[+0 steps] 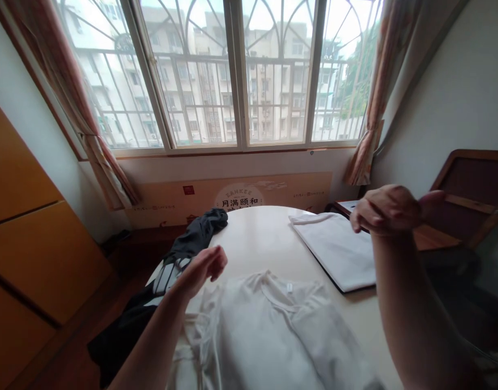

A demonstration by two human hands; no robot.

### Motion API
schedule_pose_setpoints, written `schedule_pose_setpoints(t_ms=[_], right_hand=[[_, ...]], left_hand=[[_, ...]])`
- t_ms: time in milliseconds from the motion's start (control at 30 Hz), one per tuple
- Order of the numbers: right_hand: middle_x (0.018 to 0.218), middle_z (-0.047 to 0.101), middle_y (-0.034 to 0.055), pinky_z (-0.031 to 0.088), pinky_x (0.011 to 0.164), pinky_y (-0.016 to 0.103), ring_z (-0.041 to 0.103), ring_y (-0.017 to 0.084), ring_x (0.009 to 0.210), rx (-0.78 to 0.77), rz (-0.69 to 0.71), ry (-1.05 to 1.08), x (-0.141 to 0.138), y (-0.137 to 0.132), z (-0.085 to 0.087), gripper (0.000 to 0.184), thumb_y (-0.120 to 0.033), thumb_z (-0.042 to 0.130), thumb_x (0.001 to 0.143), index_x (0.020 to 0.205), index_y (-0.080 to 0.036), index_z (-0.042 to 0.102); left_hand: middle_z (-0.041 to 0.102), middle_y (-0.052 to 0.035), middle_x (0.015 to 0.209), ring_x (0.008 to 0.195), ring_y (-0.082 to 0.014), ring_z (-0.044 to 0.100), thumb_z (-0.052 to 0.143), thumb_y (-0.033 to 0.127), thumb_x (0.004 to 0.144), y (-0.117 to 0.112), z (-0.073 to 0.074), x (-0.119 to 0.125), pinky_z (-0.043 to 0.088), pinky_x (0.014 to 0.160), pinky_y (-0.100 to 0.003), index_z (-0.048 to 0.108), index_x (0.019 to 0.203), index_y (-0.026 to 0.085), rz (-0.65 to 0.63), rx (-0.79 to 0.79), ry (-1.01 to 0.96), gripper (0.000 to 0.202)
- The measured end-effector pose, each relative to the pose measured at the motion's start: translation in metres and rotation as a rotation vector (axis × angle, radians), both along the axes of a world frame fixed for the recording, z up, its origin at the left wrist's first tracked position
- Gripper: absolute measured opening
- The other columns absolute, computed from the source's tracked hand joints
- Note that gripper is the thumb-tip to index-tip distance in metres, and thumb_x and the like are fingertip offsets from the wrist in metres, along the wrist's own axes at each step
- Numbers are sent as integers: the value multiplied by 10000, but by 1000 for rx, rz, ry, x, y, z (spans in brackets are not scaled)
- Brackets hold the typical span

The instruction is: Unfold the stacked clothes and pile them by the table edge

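On one panel (241, 195), "ZANKER" is being shown. Near one shirt (253, 336), two hands (208, 264) (389, 208) are being held, fingers curled together.

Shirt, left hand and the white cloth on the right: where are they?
Shirt (263, 330): head view, on its body, below the neckline.
Left hand (204, 266): head view, on the middle of the hand.
White cloth (338, 250): head view, on the middle of its upper face.

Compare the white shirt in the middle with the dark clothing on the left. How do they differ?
Colour: the shirt is white; the dark clothing is mostly black.
Pose: the shirt lies spread out; the dark clothing is bunched up.
Place: the shirt is nearer the middle of the table; the dark clothing lies along its left edge.
Both are cloth.
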State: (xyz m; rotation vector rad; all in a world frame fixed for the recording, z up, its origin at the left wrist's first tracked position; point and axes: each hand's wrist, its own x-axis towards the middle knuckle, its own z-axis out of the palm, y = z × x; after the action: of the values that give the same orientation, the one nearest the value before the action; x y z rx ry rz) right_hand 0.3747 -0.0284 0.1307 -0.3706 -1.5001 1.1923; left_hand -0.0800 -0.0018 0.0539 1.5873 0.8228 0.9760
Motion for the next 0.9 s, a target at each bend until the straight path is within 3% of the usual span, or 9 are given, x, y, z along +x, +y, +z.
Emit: schedule_pose_setpoints(t_ms=[67,167,267,367,500,567,633,767,900], right_hand=[[731,648,60,552,696,406,654,232,752,90,116,-194,-29,-9,11,529,-737,721,711,753,-213,663],[1079,716,148,551,859,380,689,255,993,-25,229,-828,-79,-16,19,584,-626,749,759,1102,-154,729],[1133,727,126,529,900,345,684,260,1014,-36,49,-1358,-126,-7,4,656,-615,740,755,1227,-161,711],[1149,726,124,513,891,369,669,307,1039,-12,-71,-1681,-160,12,-30,745,-641,767,698,1265,-163,700],[1148,723,88,502,831,300,669,280,1031,-6,121,-1685,-181,30,-67,787,-632,790,673,1305,-180,664],[1082,734,43,487,771,243,679,223,948,-18,235,-1610,-183,36,-74,656,-530,799,697,1250,-195,689],[959,740,26,459,685,220,668,188,833,-37,240,-1637,-180,38,-73,512,-420,782,707,1155,-179,729],[836,734,61,389,599,241,613,171,697,0,-126,-1731,-157,38,-52,288,-319,671,761,966,-147,778],[877,752,91,389,660,268,635,192,762,36,-540,-1687,-124,32,-26,239,-301,577,849,881,-177,779]], left_hand=[[697,-74,839,741,-204,624,722,539,787,1,-11,17,497,655,-273,723,823,198,47,214,358,343],[701,-118,1176,1101,-307,616,773,436,718,0,-34,33,469,977,-376,725,1135,196,-13,374,805,484],[695,-117,1119,1091,-309,610,665,342,792,0,-50,42,459,958,-385,723,1039,187,-12,448,1051,297],[699,-80,936,926,-265,644,537,281,874,2,-53,46,465,814,-336,660,862,209,55,484,1070,143],[668,-35,789,742,-225,650,393,296,966,-1,-44,47,437,681,-297,551,940,228,300,525,807,174],[669,-32,803,736,-218,657,375,330,984,-3,-38,44,445,678,-289,523,978,231,454,612,633,178],[669,-27,804,721,-211,661,392,372,984,-3,-32,39,454,675,-283,512,972,233,587,684,511,185],[645,1,719,639,-194,643,443,397,958,1,-27,30,436,616,-262,528,924,231,741,710,455,189],[616,25,642,585,-177,622,507,433,933,3,-24,29,409,585,-245,567,898,227,737,692,491,218]])
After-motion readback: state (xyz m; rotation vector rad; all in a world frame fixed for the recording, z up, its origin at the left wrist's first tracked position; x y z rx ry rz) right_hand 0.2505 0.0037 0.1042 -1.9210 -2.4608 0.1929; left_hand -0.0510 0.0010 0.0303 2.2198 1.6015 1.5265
